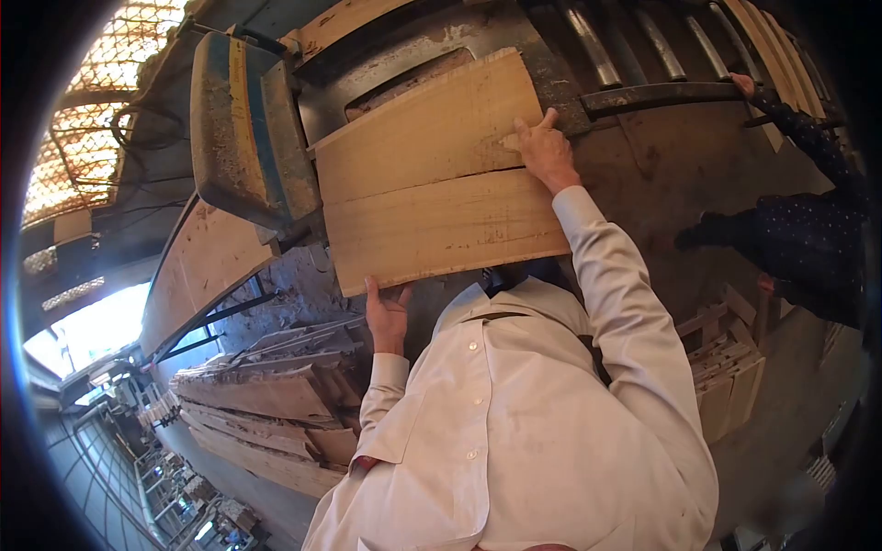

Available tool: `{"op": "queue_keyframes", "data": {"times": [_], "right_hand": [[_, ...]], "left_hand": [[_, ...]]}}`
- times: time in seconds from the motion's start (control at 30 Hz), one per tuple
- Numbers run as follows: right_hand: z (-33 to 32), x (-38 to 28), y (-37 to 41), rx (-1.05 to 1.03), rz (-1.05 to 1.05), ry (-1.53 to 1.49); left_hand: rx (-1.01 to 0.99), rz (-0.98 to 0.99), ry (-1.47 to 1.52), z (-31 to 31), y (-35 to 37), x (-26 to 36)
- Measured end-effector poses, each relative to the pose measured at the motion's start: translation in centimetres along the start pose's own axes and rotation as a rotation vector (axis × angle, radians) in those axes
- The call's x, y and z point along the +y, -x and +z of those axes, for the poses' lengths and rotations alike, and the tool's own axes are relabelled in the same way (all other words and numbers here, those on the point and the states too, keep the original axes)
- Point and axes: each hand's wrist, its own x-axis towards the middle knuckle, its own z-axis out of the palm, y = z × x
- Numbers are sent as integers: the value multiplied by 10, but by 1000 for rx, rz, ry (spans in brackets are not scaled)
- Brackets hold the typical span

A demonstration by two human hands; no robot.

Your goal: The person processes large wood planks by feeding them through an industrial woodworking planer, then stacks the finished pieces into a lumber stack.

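Observation:
Two pale wooden boards lie side by side with a dark seam between them: an upper board and a lower board. They rest on the worn metal table of a machine. My left hand grips the near edge of the lower board at its left corner, its fingers partly hidden by the wood. My right hand is on the right end of the upper board, close to the seam, with its fingers bent against the wood.
A dusty blue and yellow machine housing stands left of the boards. Metal rollers lie at the upper right. Another person's dark sleeve shows at the right. Stacked planks and a pile of wood pieces are on the floor.

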Motion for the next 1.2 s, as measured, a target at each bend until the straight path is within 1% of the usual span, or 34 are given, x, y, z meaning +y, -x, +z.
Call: {"op": "queue_keyframes", "data": {"times": [0.07, 0.13, 0.17, 0.23, 0.33, 0.43, 0.53, 0.63, 0.77, 0.83, 0.9, 1.0, 1.07, 1.1, 1.2], "right_hand": [[6, 25, 4, 6, -203, 160], [-6, 39, 29, 38, -251, 0], [-18, 39, 51, 60, -206, -242], [3, 79, 59, -30, -176, -195], [5, 79, 70, -21, -202, -288], [-1, 67, 81, -26, -166, -353], [7, 72, 75, 53, -259, -316], [-4, 64, 66, 5, -267, -344], [-10, 56, 51, -31, -273, -307], [-11, 56, 48, -65, -265, -275], [-7, 59, 55, -55, -272, -268], [13, 64, 60, -23, -300, -308], [24, 68, 63, -20, -300, -329], [26, 66, 59, -21, -290, -327], [21, 59, 47, -33, -272, -301]], "left_hand": [[53, 14, 26, 3, 4, -4], [111, 28, 39, 13, 7, -9], [103, 13, 33, 13, 4, -9], [95, -9, 22, 3, 3, -10], [44, 13, 5, 5, 16, -3], [32, 16, -9, 6, 17, 2], [34, 4, -7, 7, 11, -1], [15, 3, -16, 11, 13, 3], [8, 8, -58, 27, 12, 10], [2, 1, -67, 19, 17, 11], [-25, -14, -86, 9, 7, 12], [16, -20, -116, 0, 5, 17], [-23, -27, -109, -4, 5, 19], [-49, -28, -105, -3, 1, 21], [-34, -5, -100, -1, -3, 20]]}}
